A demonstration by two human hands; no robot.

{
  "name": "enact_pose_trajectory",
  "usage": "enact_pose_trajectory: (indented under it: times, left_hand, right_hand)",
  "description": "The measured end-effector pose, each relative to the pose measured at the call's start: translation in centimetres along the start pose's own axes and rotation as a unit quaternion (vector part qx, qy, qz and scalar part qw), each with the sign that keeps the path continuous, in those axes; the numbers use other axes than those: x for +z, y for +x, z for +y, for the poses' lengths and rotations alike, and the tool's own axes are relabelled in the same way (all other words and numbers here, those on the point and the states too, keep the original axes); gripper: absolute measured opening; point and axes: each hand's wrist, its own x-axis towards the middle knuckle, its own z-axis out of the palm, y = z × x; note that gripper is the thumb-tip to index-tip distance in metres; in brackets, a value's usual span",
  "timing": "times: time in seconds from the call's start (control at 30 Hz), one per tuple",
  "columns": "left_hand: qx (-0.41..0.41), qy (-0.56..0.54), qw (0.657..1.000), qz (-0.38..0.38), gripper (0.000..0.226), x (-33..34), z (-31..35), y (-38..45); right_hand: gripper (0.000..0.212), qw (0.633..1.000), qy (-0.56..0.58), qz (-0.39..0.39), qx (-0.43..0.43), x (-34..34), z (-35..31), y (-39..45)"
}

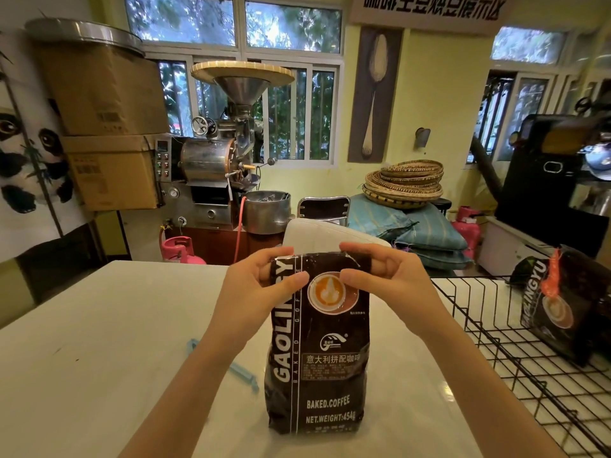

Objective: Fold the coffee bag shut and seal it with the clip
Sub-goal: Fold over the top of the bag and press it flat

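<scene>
Head view: both hands, left (261, 285) and right (386, 279), pinch the upright black foil coffee bag's (317, 358) top; pale blue plastic clip (241, 371) lies left of it.

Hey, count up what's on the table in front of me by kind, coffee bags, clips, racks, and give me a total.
Coffee bags: 2, the upright coffee bag held at its top by both hands, and a second bag in the rack.
Blue clip: 1
Black wire rack: 1
Total: 4

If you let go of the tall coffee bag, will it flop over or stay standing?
The coffee bag looks full and bulgy at the bottom, so it would probably stay up. Its top is soft and bends where the left hand and right hand pinch it. It is tall and narrow, so a push could tip it.
</scene>
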Motion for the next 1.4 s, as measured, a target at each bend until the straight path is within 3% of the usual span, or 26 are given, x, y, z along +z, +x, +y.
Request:
enact_pose_trajectory:
  times: [0.07, 0.17, 0.5, 0.6, 0.7, 0.83, 1.4]
  left_hand:
    - [-0.008, 0.004, 1.0, -0.013, 0.03, -0.1, 0.0, 0.1]
    - [-0.028, -0.001, 1.0, -0.006, 0.032, -0.3, 0.0, 0.0]
    - [-0.084, -0.042, 0.995, -0.027, 0.03, -0.7, -0.1, 0.0]
    - [-0.092, -0.064, 0.993, -0.035, 0.024, -0.5, -0.1, 0.0]
    - [-0.088, -0.08, 0.992, -0.031, 0.022, -0.4, 0.0, 0.0]
    - [-0.074, -0.083, 0.994, -0.013, 0.025, -0.5, 0.0, 0.1]
    - [-0.072, -0.165, 0.984, 0.008, 0.027, -0.1, -0.5, 0.2]
  right_hand:
    - [0.036, 1.0, -0.005, 0.009, 0.017, 0.0, 0.0, 0.1]
    - [0.024, 0.999, -0.017, 0.015, 0.047, 0.2, 0.0, 0.1]
    - [0.033, 0.99, -0.085, 0.008, 0.109, 0.7, -0.6, -0.5]
    - [0.038, 0.992, -0.062, 0.005, 0.106, 0.8, -0.3, -0.5]
    - [0.029, 0.995, -0.036, 0.014, 0.096, 0.9, 0.0, -0.5]
    - [0.028, 0.994, -0.016, 0.047, 0.1, 1.4, 0.4, -0.3]
    - [0.017, 0.996, 0.026, 0.05, 0.068, 1.5, 0.3, -0.2]
